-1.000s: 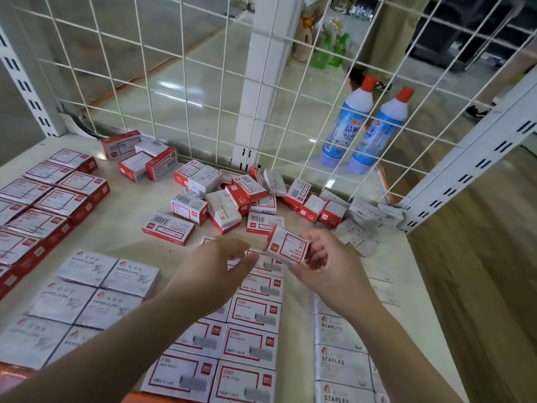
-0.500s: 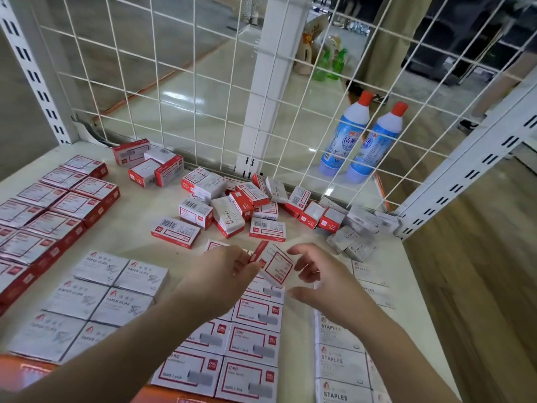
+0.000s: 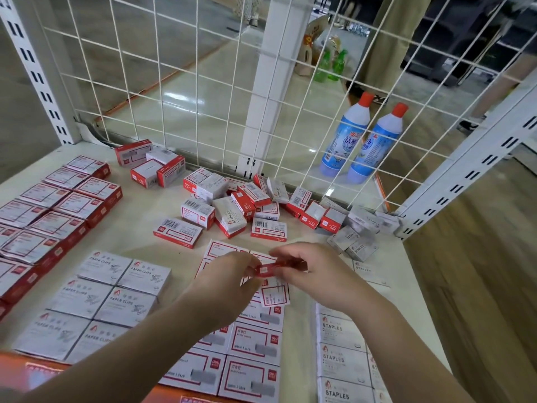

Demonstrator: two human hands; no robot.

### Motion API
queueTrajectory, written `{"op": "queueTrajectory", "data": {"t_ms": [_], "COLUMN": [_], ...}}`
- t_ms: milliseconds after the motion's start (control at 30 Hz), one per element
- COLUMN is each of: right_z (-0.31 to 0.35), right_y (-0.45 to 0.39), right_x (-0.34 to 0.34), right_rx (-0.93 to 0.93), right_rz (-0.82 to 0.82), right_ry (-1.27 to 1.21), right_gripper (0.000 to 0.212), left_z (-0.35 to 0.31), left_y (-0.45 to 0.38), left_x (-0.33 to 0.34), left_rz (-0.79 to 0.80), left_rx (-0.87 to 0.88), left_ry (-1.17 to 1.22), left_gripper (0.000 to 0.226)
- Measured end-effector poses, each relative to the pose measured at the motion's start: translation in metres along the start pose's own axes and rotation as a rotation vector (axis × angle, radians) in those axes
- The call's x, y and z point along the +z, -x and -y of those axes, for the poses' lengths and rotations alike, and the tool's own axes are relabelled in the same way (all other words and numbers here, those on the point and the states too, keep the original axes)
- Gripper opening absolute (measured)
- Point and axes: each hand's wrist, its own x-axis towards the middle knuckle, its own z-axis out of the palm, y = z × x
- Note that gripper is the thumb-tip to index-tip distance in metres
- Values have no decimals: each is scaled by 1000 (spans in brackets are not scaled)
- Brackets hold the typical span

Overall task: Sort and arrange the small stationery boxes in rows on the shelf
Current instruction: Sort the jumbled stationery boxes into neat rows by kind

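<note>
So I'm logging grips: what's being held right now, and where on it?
A small red box, pinched at its ends between the left hand and right hand.

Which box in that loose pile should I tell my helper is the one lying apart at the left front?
Start at the white post behind the wire grid, then drop to the loose pile below it. The lone box lies flat at the pile's left front, touching no other, barcode face up.

White wire grid [image 3: 203, 91] backs the shelf; glossy floor [image 3: 180, 91] beyond.
</note>
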Motion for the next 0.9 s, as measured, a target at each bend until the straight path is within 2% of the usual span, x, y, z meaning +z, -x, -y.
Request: {"op": "queueTrajectory", "data": {"t_ms": [67,167,300,400,667,900], "right_z": [-3,-9,-10,-8,-11,-12], "right_y": [2,3,3,1,5,10], "right_x": [3,4,3,8,16,18], "right_rx": [-3,16,56,83,94,65], "right_rz": [-33,-167,-348,-422,-315,-194], "right_ry": [-5,-38,-161,-240,-293,-350], "right_gripper": [30,31,31,31,37,48], "left_z": [2,4,5,2,4,10], "left_y": [1,3,4,3,2,-1], "left_x": [1,4,10,15,13,6], "left_rz": [22,56,109,130,-31,-112], "left_rx": [-8,-25,-67,-73,-94,-75], "left_ry": [76,80,116,206,430,566], "left_gripper": [38,47,35,39,39,22]}}
